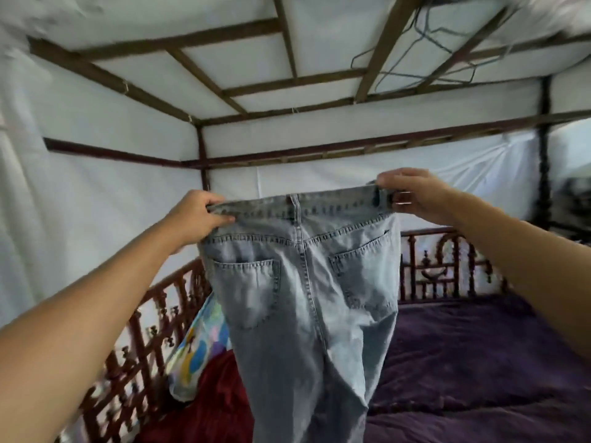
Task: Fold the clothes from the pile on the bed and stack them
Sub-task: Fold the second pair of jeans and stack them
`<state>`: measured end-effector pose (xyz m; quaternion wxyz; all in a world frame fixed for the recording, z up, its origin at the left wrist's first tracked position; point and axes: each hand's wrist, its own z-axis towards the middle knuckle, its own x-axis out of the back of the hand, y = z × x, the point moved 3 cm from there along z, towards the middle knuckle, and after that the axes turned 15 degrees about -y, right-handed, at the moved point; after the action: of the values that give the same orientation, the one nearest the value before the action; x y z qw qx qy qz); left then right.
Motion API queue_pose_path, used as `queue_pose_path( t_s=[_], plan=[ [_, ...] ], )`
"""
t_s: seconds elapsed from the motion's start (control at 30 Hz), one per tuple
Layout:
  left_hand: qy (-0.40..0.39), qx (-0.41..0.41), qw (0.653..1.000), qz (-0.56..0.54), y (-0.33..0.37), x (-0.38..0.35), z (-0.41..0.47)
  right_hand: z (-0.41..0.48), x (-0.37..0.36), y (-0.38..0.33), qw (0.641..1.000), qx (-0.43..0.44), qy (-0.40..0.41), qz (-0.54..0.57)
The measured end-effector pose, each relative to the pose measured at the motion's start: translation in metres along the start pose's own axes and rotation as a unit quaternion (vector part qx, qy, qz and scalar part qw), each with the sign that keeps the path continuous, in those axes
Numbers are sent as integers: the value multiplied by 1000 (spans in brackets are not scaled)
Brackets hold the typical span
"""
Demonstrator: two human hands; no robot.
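Both bare arms reach forward; the left hand (200, 215) and the right hand (412, 195) each pinch an end of the waistband of a pair of pale blue denim jeans (303, 282), held up in the air with back pockets showing, legs hanging above the purple bedspread (479, 362); behind lie a dark red blanket (217, 404), a multicoloured patterned pillow (198, 353) and the carved dark wooden bed rail (447, 266).

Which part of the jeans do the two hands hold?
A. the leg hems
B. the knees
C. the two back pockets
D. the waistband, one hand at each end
D: the left hand and the right hand each pinch an end of the waistband, and the jeans hang down with the back pockets showing.
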<state>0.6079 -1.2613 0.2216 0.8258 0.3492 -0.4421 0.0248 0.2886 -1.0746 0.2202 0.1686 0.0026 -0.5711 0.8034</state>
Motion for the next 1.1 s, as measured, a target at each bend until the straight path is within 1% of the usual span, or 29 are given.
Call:
queue_pose_path(
  t_s=[0.03,0.07,0.1,0.13,0.17,0.23,0.3,0.37,0.47,0.53,0.67,0.77,0.87,1.0,1.1],
  plan=[
    [26,-7,999,-16,10,9,3,0,2,-13,998,12,-5,-69],
    [50,-11,998,-32,18,18,7,3,7,-25,988,21,14,-151],
    [68,-13,997,-43,26,27,12,6,12,-37,972,32,51,-227],
    [78,-15,996,-48,34,36,16,10,20,-50,955,44,97,-276],
    [82,-17,995,-49,42,45,21,12,28,-65,944,58,132,-296],
    [99,-20,993,-58,54,60,30,16,44,-95,934,82,179,-298],
    [114,-26,991,-71,66,71,36,14,55,-124,912,96,228,-327],
    [100,-33,992,-76,74,71,40,8,60,-143,898,105,253,-345],
    [109,-31,987,-115,73,71,49,-3,57,-150,900,102,246,-346],
    [133,-30,983,-126,70,82,58,-12,52,-150,911,101,228,-328],
    [199,-34,977,-66,66,114,90,-18,33,-143,952,97,157,-246],
    [223,6,975,13,62,103,119,-19,34,-117,970,85,128,-190],
    [214,18,974,76,68,50,139,-29,50,-64,981,30,104,-161],
    [143,33,983,111,57,-63,186,-61,94,43,981,-76,102,-146],
    [81,56,988,115,51,-167,221,-95,133,123,974,-133,126,-137]
  ],
)
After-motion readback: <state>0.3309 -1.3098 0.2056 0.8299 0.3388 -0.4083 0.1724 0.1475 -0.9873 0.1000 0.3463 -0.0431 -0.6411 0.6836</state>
